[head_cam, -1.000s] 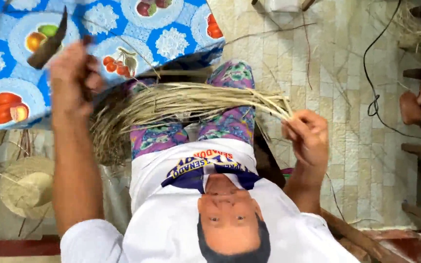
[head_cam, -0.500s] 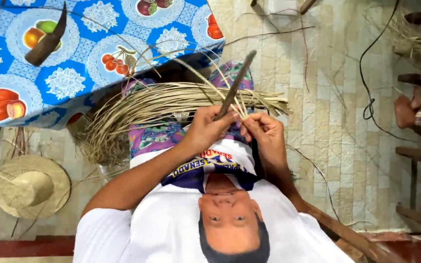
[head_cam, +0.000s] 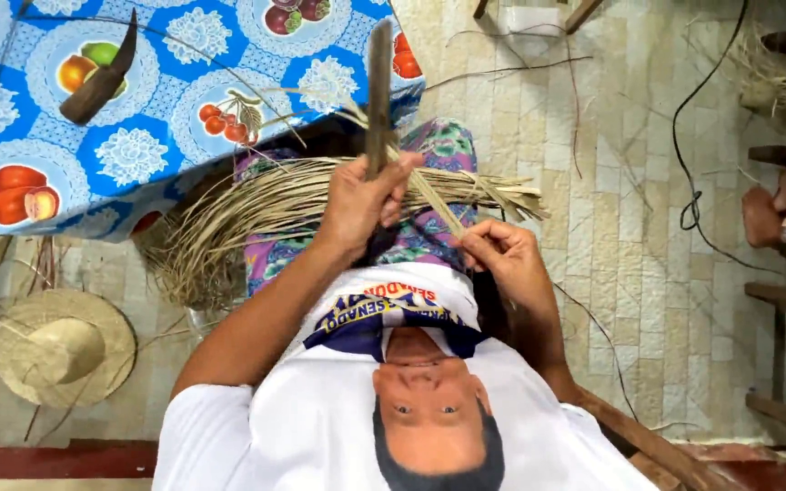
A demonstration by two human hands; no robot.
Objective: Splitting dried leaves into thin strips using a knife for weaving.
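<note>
No packages, signs or screens anywhere in view, only a printed emblem (head_cam: pixel 391 309) on the chest of the white shirt, curved like a band, dark blue with red and yellow lettering, lying just beneath the two hands and above the collar.
</note>
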